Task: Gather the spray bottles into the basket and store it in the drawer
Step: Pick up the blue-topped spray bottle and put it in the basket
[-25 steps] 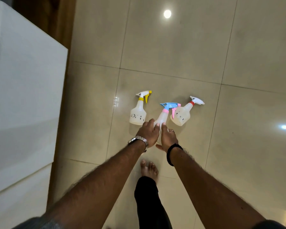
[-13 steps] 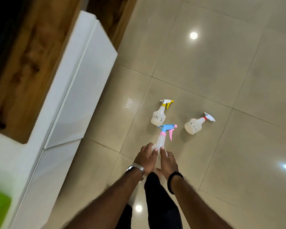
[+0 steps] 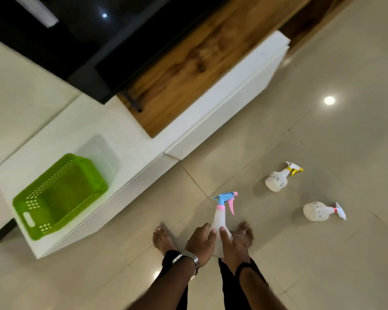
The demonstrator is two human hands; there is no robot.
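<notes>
Both hands hold one white spray bottle (image 3: 220, 220) with a blue head and pink trigger, upright above the floor. My left hand (image 3: 199, 241) wraps its left side, and my right hand (image 3: 232, 246) wraps its right side. Two more white spray bottles lie on the floor to the right: one with a yellow trigger (image 3: 278, 179) and one with a red collar (image 3: 318, 211). A green perforated basket (image 3: 61, 195) sits on the low white cabinet (image 3: 143, 142) at the left, with nothing in it.
The white cabinet has drawer fronts (image 3: 222, 108) facing the floor, all closed. A wooden panel (image 3: 188, 70) and a dark screen (image 3: 76, 30) rise behind it. My bare feet (image 3: 161, 240) stand on glossy beige floor tiles (image 3: 323, 265).
The blue-headed bottle has been lifted off the floor in both hands. My view has swung left, bringing the cabinet and the green basket into sight.
</notes>
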